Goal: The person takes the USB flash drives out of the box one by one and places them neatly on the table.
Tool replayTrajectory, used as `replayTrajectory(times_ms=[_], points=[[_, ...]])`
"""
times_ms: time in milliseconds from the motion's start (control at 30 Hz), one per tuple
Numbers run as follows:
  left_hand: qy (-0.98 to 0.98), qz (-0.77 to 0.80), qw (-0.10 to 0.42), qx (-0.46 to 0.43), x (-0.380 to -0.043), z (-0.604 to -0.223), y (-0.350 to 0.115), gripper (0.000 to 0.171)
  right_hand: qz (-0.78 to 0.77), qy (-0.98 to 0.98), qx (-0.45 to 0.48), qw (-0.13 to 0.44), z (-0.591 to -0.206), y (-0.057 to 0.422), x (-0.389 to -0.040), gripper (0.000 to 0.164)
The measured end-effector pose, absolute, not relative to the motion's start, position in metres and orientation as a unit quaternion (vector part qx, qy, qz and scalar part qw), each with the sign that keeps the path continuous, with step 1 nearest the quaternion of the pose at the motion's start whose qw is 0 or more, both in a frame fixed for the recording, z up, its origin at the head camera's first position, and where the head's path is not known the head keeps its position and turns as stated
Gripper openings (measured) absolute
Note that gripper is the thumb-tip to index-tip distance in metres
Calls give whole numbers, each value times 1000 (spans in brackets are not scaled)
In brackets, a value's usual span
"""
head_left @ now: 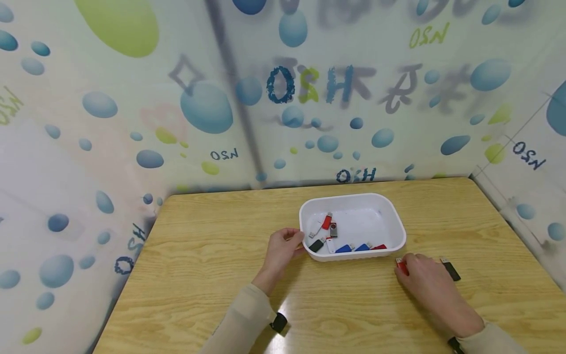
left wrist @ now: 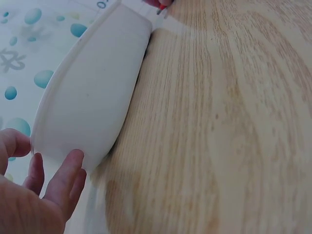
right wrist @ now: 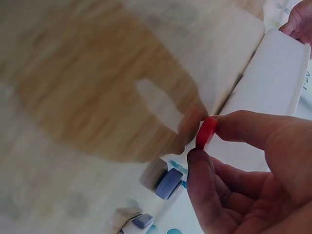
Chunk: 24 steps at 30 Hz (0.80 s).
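A white plastic tray (head_left: 358,255) holds several USB sticks, among them a red one (head_left: 326,221), a black one (head_left: 316,245) and a blue one (head_left: 344,249). At its left end, my left hand (head_left: 283,248) grips the rim and outer wall; in the left wrist view its fingertips (left wrist: 73,158) touch the wall. Just right of the tray's near corner, my right hand (head_left: 426,280) pinches a red USB stick (right wrist: 206,132) between thumb and finger, close to the tabletop. Beside that hand a black USB stick (head_left: 451,270) lies on the table, partly hidden by it.
The wooden table (head_left: 199,275) extends left and in front of the tray. Behind it rises a patterned curtain (head_left: 247,147) with blue and green spots. In the right wrist view two small blurred objects, one blue-grey (right wrist: 169,184), one pale (right wrist: 138,223), lie below the hand.
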State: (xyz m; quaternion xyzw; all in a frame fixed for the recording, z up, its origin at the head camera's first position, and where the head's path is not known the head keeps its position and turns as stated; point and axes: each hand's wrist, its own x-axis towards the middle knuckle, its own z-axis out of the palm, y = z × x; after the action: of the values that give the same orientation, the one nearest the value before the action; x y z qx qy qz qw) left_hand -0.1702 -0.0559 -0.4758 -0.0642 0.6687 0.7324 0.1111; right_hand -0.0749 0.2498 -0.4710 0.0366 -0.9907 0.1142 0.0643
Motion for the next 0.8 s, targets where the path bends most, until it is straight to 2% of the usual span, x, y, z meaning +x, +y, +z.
replayTrajectory(times_ms=[533,700,800], points=[[676,724,118,-68,-168,-471,-57,28,114,-992,25,38,-470,250,-76,24],[680,719,122,-74,-169,-472,-57,27,120,-993,6,2,-459,250,-75,23],[681,718,122,-75,-169,-472,-57,27,126,-992,7,3,-448,252,-74,27]])
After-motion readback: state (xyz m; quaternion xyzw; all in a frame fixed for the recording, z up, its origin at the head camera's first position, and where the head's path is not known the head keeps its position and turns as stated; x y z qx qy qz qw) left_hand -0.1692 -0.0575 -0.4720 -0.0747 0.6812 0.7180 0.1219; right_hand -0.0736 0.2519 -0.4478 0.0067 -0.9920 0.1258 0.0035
